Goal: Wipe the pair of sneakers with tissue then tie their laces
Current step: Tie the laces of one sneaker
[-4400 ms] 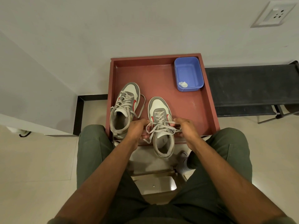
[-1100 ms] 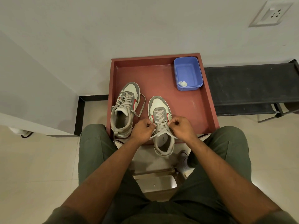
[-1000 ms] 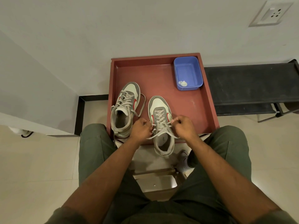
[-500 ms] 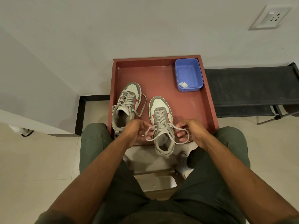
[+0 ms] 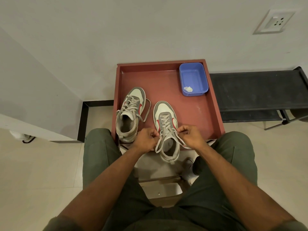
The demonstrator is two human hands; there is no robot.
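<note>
Two grey and white sneakers with red side marks stand in a red-brown tray (image 5: pixel 211 104). The right sneaker (image 5: pixel 165 112) hangs its heel over the tray's near edge. My left hand (image 5: pixel 146 139) pinches one grey lace (image 5: pixel 158 145) at the shoe's left side. My right hand (image 5: pixel 190 135) pinches the other lace end at its right side. Both hands sit close over the shoe's opening. The left sneaker (image 5: pixel 129 114) stands untouched, its laces loose, one loop lying on the tray floor.
A blue plastic tub (image 5: pixel 194 77) holding a crumpled tissue (image 5: pixel 188 88) sits in the tray's far right corner. A black bench (image 5: pixel 256 92) runs to the right. White wall behind, tiled floor around, my knees flank the tray.
My hands held the laces out wide in loops half a second ago. They have come back in toward the middle of the right sneaker, drawing the laces tighter.
</note>
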